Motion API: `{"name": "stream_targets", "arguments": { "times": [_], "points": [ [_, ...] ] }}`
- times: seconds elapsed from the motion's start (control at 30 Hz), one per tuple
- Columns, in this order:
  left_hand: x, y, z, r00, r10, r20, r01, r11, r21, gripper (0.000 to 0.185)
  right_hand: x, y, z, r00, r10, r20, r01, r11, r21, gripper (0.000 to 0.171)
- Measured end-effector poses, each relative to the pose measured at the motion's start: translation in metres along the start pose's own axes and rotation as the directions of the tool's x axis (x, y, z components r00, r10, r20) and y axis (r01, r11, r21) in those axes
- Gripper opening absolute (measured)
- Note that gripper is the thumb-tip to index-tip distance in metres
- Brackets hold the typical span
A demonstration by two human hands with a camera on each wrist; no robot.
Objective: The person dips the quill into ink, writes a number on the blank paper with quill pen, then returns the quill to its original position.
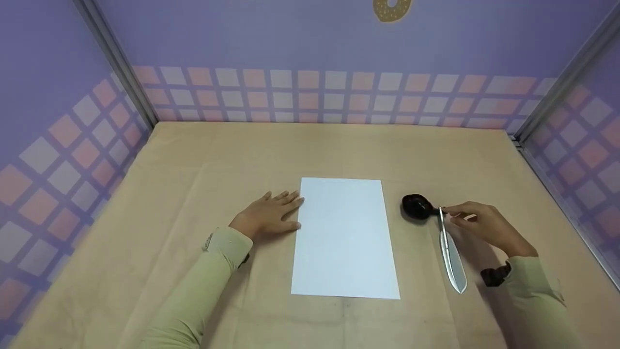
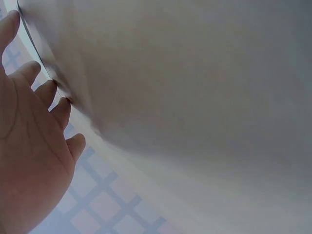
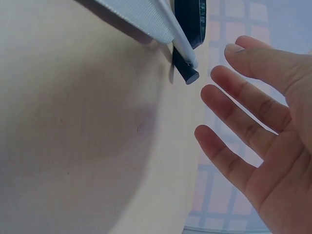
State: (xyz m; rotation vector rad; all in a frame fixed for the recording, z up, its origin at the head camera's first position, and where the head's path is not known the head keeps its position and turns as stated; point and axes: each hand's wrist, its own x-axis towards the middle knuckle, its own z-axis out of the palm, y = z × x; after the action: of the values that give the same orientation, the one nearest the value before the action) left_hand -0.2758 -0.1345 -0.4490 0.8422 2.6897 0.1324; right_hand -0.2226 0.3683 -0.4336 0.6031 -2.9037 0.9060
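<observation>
A white sheet of paper (image 1: 345, 237) lies in the middle of the tan table (image 1: 193, 160). My left hand (image 1: 269, 218) rests flat on the table, its straight fingers at the sheet's left edge; in the left wrist view the left hand (image 2: 29, 146) shows spread fingers. Right of the sheet sits a small black inkpot (image 1: 415, 206) with a white feather quill (image 1: 451, 257) lying beside it, tip toward the pot. My right hand (image 1: 467, 218) hovers by the quill's tip end. In the right wrist view the right hand (image 3: 253, 141) has spread fingers apart from the quill (image 3: 180, 44).
Purple walls with a pink and white checked band close the table in on three sides. Metal posts (image 1: 116, 58) stand in the back corners. A dark strap (image 1: 494, 276) sits on my right wrist.
</observation>
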Motion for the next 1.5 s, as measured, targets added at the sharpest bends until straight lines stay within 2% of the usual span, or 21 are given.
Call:
{"name": "stream_targets", "arguments": {
  "times": [0.4, 0.97, 1.3, 1.5],
  "points": [
    [-0.001, 0.001, 0.003, 1.000, -0.013, 0.018, 0.013, 1.000, 0.003, 0.077, 0.001, 0.001, 0.000, 1.000, -0.018, 0.004, 0.019, 1.000, -0.010, 0.028],
    [-0.002, 0.002, 0.002, 1.000, 0.006, -0.011, -0.007, 1.000, -0.011, 0.077, 0.005, 0.003, 0.001, 0.995, 0.070, 0.072, -0.070, 0.998, -0.011, 0.023],
    [0.002, 0.002, 0.003, 0.999, -0.025, 0.030, 0.025, 1.000, 0.017, 0.078, 0.011, 0.007, 0.003, 0.997, 0.002, 0.074, 0.000, 0.999, -0.036, 0.023],
    [0.001, 0.002, 0.004, 1.000, -0.015, 0.015, 0.015, 1.000, 0.014, 0.077, 0.012, 0.008, 0.005, 0.997, -0.045, 0.060, 0.047, 0.999, -0.026, 0.021]
  ]
}}
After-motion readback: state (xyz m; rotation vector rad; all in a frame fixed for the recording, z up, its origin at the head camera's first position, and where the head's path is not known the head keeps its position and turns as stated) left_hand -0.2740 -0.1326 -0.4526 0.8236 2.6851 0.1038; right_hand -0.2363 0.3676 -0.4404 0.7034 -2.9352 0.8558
